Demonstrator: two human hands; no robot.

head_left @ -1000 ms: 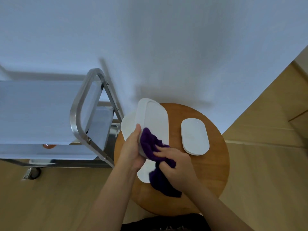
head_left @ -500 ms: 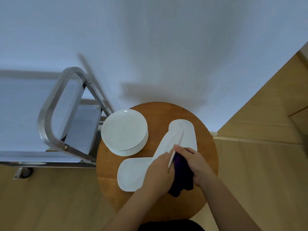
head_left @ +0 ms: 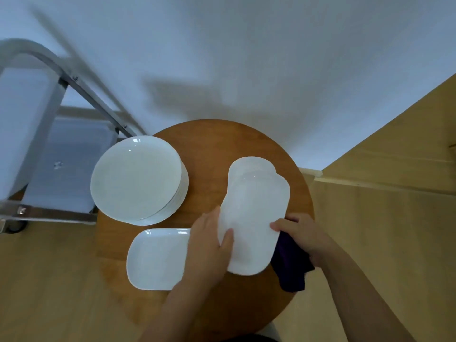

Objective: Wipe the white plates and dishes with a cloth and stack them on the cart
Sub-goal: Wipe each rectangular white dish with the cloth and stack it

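- The left hand [head_left: 209, 245] grips the lower-left edge of an oblong white dish [head_left: 251, 223], thumb lying over its upturned face and the other fingers hidden beneath; a hold like that probably steadies the dish for wiping.
- The right hand [head_left: 299, 236] curls over the dish's lower-right edge and holds a dark purple cloth [head_left: 291, 270], which hangs bunched below the dish.
- The held dish sits at centre right of the frame, overlapping a second oblong dish [head_left: 251, 166] lying on the round wooden table [head_left: 212, 149].
- A rectangular white plate [head_left: 158, 257] lies at lower centre, partly under the left wrist; a stack of round plates [head_left: 137, 178] stands at centre left, close to the cart [head_left: 32, 119] at the left edge, presumably waiting their turn.
- Half a second ago the dish stood on edge between the hands with the cloth against it; now its broad face is turned up and the cloth is beneath.
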